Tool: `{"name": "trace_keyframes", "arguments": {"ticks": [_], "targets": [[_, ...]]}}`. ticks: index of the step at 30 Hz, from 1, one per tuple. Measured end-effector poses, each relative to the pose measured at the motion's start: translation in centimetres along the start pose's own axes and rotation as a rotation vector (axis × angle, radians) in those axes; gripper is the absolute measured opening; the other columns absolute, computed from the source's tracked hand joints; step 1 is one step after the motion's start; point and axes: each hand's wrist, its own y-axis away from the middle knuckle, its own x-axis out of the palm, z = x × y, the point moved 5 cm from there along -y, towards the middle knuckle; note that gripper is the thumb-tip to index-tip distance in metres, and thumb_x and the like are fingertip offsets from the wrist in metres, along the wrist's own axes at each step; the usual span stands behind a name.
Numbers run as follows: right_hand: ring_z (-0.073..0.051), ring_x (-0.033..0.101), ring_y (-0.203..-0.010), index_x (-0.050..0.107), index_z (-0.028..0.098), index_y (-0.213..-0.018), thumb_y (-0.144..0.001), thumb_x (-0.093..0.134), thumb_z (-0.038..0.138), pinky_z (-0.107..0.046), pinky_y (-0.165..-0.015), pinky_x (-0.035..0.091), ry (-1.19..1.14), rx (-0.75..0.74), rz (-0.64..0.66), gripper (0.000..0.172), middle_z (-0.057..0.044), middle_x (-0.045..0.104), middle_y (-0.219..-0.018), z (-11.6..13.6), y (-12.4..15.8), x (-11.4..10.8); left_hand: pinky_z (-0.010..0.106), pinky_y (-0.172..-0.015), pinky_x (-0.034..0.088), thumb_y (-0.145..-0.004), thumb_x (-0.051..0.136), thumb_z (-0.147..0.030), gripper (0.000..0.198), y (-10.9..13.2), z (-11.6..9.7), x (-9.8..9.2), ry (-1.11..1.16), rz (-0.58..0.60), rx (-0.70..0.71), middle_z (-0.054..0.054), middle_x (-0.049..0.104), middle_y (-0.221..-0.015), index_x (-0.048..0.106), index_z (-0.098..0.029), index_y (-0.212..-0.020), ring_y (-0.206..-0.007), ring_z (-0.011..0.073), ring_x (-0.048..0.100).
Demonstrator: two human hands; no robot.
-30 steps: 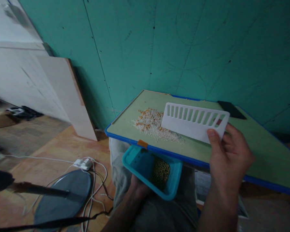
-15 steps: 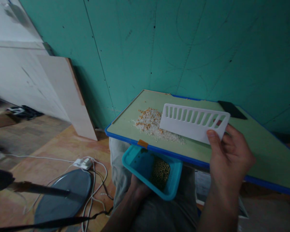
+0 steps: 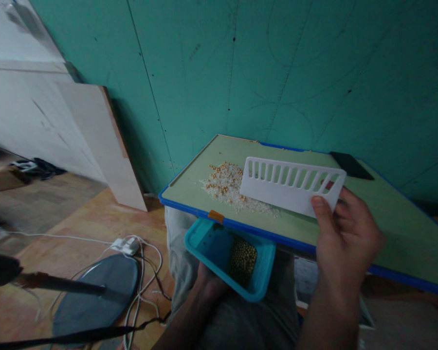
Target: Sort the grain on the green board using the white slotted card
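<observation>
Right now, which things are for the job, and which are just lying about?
For the job, it seems:
slotted plate, in the right hand
blue tub, over the left hand
white grains and yellow balls
table, under them

Just lying about, probably:
black pad
power strip
grey disc
leaning panel
box

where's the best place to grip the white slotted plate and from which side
Probably the plain strip below the slots at its right end, coming from the near right. The white slotted plate is thin and flat, so a pinch suits it; the right hand holds that end, thumb on the near face. The other end points toward the grain pile.
</observation>
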Motion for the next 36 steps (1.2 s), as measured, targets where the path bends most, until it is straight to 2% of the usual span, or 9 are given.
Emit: {"name": "trace_keyframes", "arguments": {"ticks": [4, 6, 9, 12, 19, 22, 29, 33, 36], "targets": [[-0.033, 0.095, -0.101, 0.092, 0.020, -0.120, -0.086, 0.106, 0.050, -0.049, -0.093, 0.080, -0.018, -0.004, 0.005, 0.047, -0.012, 0.097, -0.115, 0.2, 0.0, 0.0, 0.061, -0.127, 0.061, -0.122, 0.047, -0.057, 0.056, 0.5, -0.3, 0.6, -0.044, -0.072, 0.027, 0.008, 0.093, -0.104, 0.090, -0.024, -0.109, -0.143, 0.0396, 0.082], [-0.033, 0.095, -0.102, 0.093, 0.021, -0.121, -0.086, 0.106, 0.048, -0.050, -0.094, 0.079, -0.030, 0.004, 0.003, 0.046, -0.011, 0.097, -0.114, 0.0, 0.0, -0.1, 0.063, -0.123, 0.062, -0.124, 0.039, -0.060, 0.065, 0.5, -0.5, 0.5, -0.069, -0.115, 0.033, 0.007, 0.091, -0.094, 0.089, -0.023, -0.105, -0.139, 0.0404, 0.083], [-0.032, 0.094, -0.104, 0.092, 0.021, -0.124, -0.087, 0.105, 0.047, -0.052, -0.099, 0.079, -0.054, 0.021, 0.001, 0.047, -0.010, 0.097, -0.117, -0.3, 0.1, -0.2, 0.059, -0.122, 0.063, -0.121, 0.046, -0.068, 0.063, 0.4, -0.5, 0.0, -0.104, -0.149, 0.026, 0.009, 0.089, -0.087, 0.087, -0.027, -0.095, -0.135, 0.0410, 0.084], [-0.032, 0.094, -0.108, 0.092, 0.021, -0.125, -0.087, 0.105, 0.048, -0.054, -0.102, 0.079, -0.054, 0.025, -0.002, 0.048, -0.011, 0.097, -0.119, -0.4, 0.1, -0.2, 0.058, -0.124, 0.063, -0.117, 0.054, -0.070, 0.056, 0.4, -0.5, -0.3, -0.108, -0.131, 0.020, 0.008, 0.091, -0.091, 0.087, -0.029, -0.097, -0.139, 0.0413, 0.082], [-0.034, 0.094, -0.109, 0.092, 0.022, -0.124, -0.089, 0.105, 0.049, -0.057, -0.102, 0.079, -0.041, 0.040, 0.044, 0.046, -0.012, 0.096, -0.122, -0.4, 0.1, -0.1, 0.060, -0.121, 0.063, -0.119, 0.051, -0.066, 0.058, 0.3, -0.6, -0.6, -0.116, -0.114, 0.043, 0.006, 0.084, -0.079, 0.086, -0.027, -0.095, -0.138, 0.0409, 0.082], [-0.032, 0.093, -0.108, 0.092, 0.023, -0.126, -0.090, 0.105, 0.045, -0.055, -0.105, 0.078, -0.074, 0.045, 0.055, 0.044, -0.011, 0.096, -0.121, -0.7, 0.2, -0.2, 0.059, -0.120, 0.064, -0.119, 0.052, -0.067, 0.058, 0.2, -0.8, -0.2, -0.131, -0.106, 0.068, 0.008, 0.086, -0.082, 0.089, -0.026, -0.102, -0.137, 0.0410, 0.082], [-0.035, 0.093, -0.111, 0.091, 0.022, -0.128, -0.091, 0.104, 0.055, -0.056, -0.104, 0.078, -0.027, 0.044, 0.049, 0.051, -0.013, 0.095, -0.123, -0.4, 0.2, -0.1, 0.054, -0.123, 0.064, -0.125, 0.033, -0.062, 0.070, 0.3, -0.6, 0.5, -0.010, -0.288, 0.082, 0.007, 0.086, -0.078, 0.087, -0.030, -0.092, -0.134, 0.0364, 0.084], [-0.034, 0.094, -0.107, 0.092, 0.022, -0.125, -0.090, 0.105, 0.054, -0.053, -0.100, 0.079, -0.034, 0.033, 0.059, 0.049, -0.012, 0.096, -0.120, -0.1, 0.1, -0.1, 0.056, -0.122, 0.064, -0.125, 0.029, -0.066, 0.078, 0.4, -0.4, 0.8, -0.043, -0.241, 0.045, 0.010, 0.088, -0.084, 0.087, -0.027, -0.089, -0.136, 0.0378, 0.085], [-0.033, 0.094, -0.108, 0.093, 0.023, -0.125, -0.090, 0.105, 0.051, -0.054, -0.100, 0.079, -0.048, 0.042, 0.066, 0.047, -0.011, 0.096, -0.121, -0.5, 0.0, -0.1, 0.059, -0.121, 0.064, -0.124, 0.035, -0.063, 0.073, 0.4, -0.4, 0.6, -0.035, -0.179, 0.043, 0.012, 0.090, -0.091, 0.090, -0.026, -0.094, -0.138, 0.0390, 0.084]]}}
